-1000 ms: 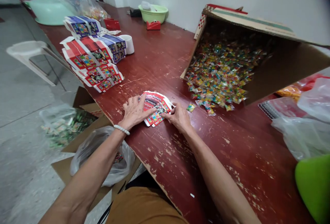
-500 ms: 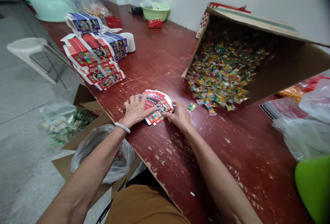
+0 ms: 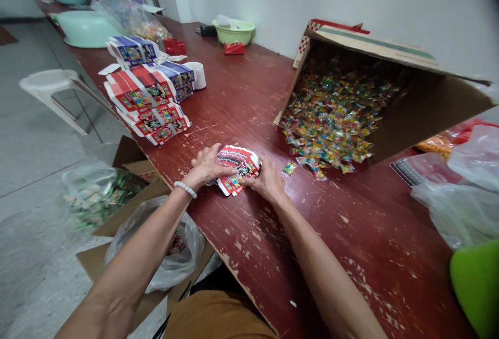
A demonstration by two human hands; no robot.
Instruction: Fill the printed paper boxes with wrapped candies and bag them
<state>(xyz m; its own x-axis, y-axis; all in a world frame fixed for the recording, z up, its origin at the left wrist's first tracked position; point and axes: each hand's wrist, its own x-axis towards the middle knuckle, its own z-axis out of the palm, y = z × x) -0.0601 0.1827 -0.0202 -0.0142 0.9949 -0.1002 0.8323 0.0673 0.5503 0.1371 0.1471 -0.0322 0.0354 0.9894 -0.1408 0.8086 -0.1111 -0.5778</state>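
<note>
The red wooden table (image 3: pixel 351 256) runs along a wall, its paint worn and chipped. On it a cardboard carton (image 3: pixel 421 115) lies tipped on its side, mouth toward the person, and a heap of wrapped sweets (image 3: pixel 331 120) fans out of it. That spill sits near the hands, so a wide swing of the right arm could scatter it further. Farther left, stacks of printed card boxes (image 3: pixel 148 100) stand in loose piles close to the table's edge, where a knock could topple them to the floor. The folded card (image 3: pixel 237 165) lies on the table between the hands, its printed red face up. The left hand (image 3: pixel 208 167), with a bead bracelet at the wrist, lies over its near side, fingers (image 3: pixel 206 154) bent down and pressing on it. The right hand (image 3: pixel 265 180) holds the opposite edge, its fingers curled against the card, their tips partly hidden. Uneven pressure could crease the card or let its flaps spring apart. A single wrapped packet (image 3: pixel 289 168) lies just beside the right hand, where a slip could flick it away.
</note>
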